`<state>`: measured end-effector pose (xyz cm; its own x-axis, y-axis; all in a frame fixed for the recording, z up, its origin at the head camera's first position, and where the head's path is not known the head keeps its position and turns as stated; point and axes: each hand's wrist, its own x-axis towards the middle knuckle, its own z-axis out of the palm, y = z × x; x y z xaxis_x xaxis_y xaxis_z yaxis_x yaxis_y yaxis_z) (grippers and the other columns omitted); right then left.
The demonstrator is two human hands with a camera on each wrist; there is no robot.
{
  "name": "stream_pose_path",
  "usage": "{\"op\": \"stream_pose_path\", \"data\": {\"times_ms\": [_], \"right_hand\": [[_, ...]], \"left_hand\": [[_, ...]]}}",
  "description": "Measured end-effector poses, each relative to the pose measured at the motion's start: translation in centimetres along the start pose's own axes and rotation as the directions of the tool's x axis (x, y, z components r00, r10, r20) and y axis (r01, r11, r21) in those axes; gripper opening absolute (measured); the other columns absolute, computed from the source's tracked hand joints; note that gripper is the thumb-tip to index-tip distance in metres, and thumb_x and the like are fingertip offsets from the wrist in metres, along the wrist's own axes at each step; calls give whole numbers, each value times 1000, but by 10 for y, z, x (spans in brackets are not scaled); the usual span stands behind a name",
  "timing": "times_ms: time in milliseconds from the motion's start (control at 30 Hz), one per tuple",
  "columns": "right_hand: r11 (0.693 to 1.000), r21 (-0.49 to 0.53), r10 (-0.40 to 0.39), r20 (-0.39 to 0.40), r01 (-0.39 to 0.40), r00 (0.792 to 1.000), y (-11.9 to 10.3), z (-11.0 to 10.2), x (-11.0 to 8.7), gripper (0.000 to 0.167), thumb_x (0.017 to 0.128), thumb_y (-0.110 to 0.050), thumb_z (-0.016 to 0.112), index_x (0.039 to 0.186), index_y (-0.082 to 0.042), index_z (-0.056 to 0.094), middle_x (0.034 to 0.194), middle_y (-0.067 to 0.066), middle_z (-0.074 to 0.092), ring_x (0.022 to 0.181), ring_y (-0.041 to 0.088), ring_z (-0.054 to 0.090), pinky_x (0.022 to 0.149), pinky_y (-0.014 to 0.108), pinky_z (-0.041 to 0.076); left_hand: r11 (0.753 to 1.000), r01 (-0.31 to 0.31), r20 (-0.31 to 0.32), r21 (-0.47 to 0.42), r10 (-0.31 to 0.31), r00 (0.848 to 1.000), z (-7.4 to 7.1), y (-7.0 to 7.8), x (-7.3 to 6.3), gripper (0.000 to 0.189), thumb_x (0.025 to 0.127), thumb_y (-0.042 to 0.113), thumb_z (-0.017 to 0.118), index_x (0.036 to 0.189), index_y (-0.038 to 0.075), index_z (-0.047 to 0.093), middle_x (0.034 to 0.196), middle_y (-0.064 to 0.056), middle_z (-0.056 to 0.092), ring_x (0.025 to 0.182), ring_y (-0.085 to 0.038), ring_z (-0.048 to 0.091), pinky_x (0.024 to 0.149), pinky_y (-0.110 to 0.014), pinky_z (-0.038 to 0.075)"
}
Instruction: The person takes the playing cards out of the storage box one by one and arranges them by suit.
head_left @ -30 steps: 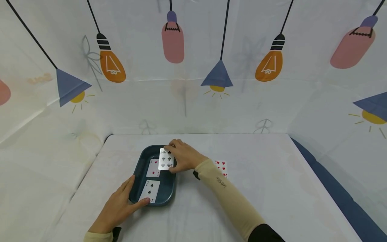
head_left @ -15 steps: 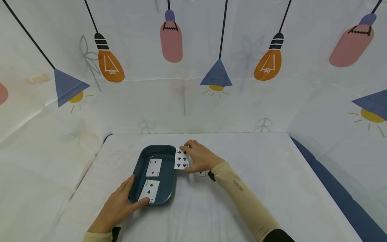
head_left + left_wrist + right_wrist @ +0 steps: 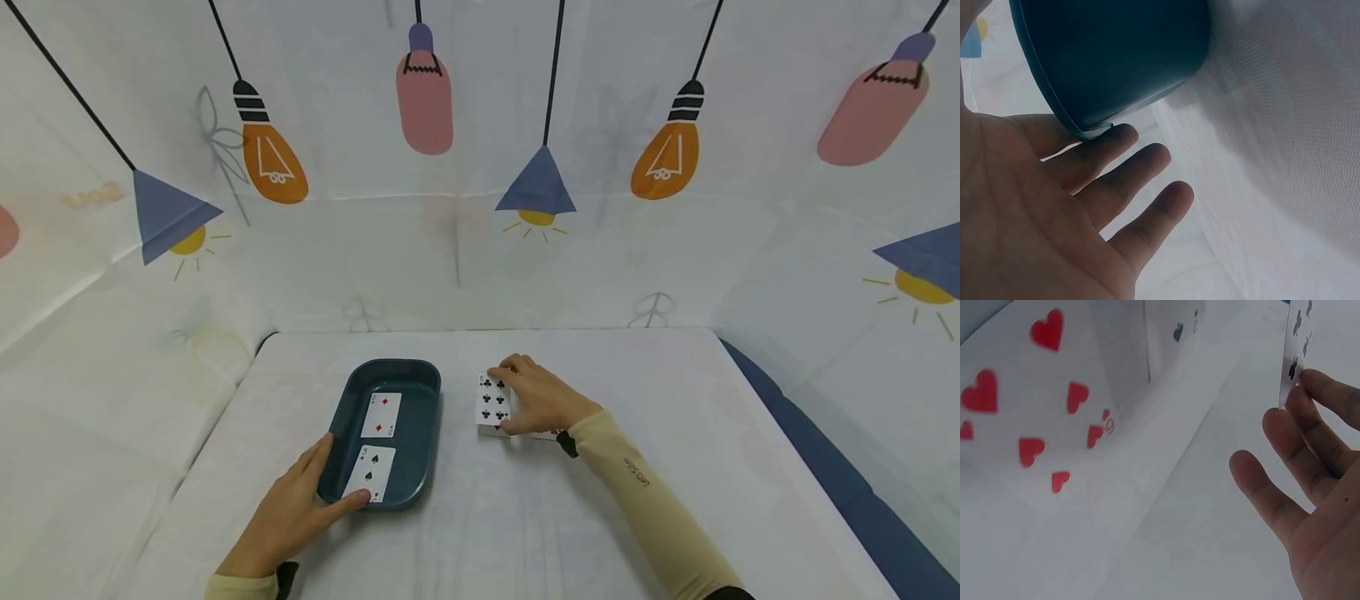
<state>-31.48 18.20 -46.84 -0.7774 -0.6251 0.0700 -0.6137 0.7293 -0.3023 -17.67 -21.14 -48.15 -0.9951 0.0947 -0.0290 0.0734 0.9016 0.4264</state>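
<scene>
My right hand (image 3: pixel 551 397) pinches a six-of-clubs playing card (image 3: pixel 493 402) by its right edge, with thumb and fingertips. In the head view it stands right of the dark teal tray (image 3: pixel 414 467), over other cards. A spade card (image 3: pixel 1177 332) and a heart card (image 3: pixel 1035 434) lie just below; both are mostly hidden in the head view. My left hand (image 3: pixel 288 510) holds the tray's near left corner, thumb over the rim, fingers (image 3: pixel 1147 219) along the outer side. Inside the tray are a two-of-diamonds card (image 3: pixel 381 415) and a three-of-spades card (image 3: pixel 371 472).
A white cloth (image 3: pixel 637 467) covers the table. Behind it rises a white curtain (image 3: pixel 360 250) printed with lamps and bulbs. Blue material (image 3: pixel 810 450) shows beyond the table's right edge.
My right hand has carried the six of clubs from above the tray rightward to over the loose cards. The left hand and the tray have stayed put.
</scene>
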Motion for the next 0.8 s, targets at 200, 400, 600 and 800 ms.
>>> {"op": "stream_pose_path", "data": {"times_ms": [200,400,600,800], "right_hand": [[1000,-2,30,-9,-30,1000,20,-7,-24,83,74,-38,81,147,-13,51,138,9,47,122,25,50,100,43,46],[999,-2,53,-15,-53,999,38,-11,-47,83,74,-37,85,145,-10,53,136,9,49,117,23,50,97,42,48],[997,-29,72,-11,-73,997,55,-10,-66,83,73,-38,86,143,-9,54,133,10,50,118,26,51,99,44,48],[993,-63,101,-8,-101,995,67,-9,-81,79,71,-34,83,141,-9,56,130,9,51,115,24,51,95,44,50]], "left_hand": [[1000,-2,2,-1,2,1000,-1,1,0,119,81,77,65,158,-5,24,153,-33,36,133,-51,45,103,-67,40],[1000,-11,0,-6,11,1000,0,-1,-1,118,82,76,65,158,-5,25,153,-33,36,133,-52,45,103,-67,40],[1000,-19,-6,-8,19,1000,1,-2,-1,117,83,75,65,158,-5,24,153,-32,37,133,-51,45,103,-67,40],[1000,-17,-5,-12,17,1000,0,-2,-2,117,82,75,66,157,-5,25,153,-32,37,133,-51,45,103,-67,40]]}}
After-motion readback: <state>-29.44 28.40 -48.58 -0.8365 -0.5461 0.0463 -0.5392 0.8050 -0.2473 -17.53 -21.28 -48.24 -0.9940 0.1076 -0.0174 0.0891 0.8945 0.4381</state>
